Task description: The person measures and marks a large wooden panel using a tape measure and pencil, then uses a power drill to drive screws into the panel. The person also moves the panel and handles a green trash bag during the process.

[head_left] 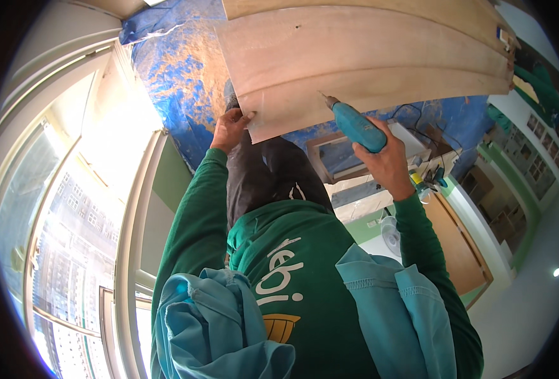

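A pale plywood sheet [368, 54] spans the view in front of me, with a seam running along its length. My left hand [230, 129] grips its near left corner, thumb on top and the other fingers partly hidden. In my right hand [390, 161] is a teal power drill [358, 126], my fingers wrapped round its handle. The drill's thin bit points up and left over the sheet's near part; whether the tip touches the wood I cannot tell. A small dark mark shows near the sheet's far edge.
Blue plastic sheeting [184, 88] strewn with sawdust covers the floor at the far left. Beyond the drill hand lie a wooden frame [320, 155], dark cables and a yellow-green item [416, 179]. A white fan [390, 234] stands lower right. Bright windows [71, 208] line the left.
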A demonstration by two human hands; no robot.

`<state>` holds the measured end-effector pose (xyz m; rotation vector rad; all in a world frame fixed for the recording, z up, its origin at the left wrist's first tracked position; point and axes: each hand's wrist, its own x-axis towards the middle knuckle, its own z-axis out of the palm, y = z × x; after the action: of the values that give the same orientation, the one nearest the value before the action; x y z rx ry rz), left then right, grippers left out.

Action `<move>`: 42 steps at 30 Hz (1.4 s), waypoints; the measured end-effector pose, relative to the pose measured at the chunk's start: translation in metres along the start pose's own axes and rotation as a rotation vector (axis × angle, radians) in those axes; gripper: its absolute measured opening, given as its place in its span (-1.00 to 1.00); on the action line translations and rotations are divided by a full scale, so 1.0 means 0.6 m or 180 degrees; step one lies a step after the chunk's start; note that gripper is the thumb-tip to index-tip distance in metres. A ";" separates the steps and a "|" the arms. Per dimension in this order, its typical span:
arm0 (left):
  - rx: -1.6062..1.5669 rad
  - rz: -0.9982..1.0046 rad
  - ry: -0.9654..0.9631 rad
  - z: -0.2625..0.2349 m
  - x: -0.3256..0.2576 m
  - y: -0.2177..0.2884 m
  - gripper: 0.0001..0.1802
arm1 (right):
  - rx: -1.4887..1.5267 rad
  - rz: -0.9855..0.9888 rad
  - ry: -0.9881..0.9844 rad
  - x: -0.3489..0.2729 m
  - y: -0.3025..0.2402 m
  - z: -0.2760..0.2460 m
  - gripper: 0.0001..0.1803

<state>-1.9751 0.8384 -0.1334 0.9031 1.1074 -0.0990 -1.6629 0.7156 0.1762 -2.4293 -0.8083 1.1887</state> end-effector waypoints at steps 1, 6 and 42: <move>-0.0002 0.0005 -0.0005 0.000 0.001 -0.002 -0.48 | -0.0054 0.0005 0.0026 0.001 0.001 0.000 -0.38; 0.0097 0.0013 0.0017 0.002 -0.005 0.011 -0.48 | -0.0143 0.0012 0.0102 0.005 -0.004 0.000 -0.40; -0.0068 -0.0091 -0.0025 0.004 -0.019 0.032 -0.51 | -0.1044 -0.0322 -0.0009 0.026 -0.001 0.007 -0.32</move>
<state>-1.9692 0.8450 -0.1130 0.8674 1.1124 -0.1140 -1.6586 0.7257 0.1641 -2.6021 -1.1945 1.0942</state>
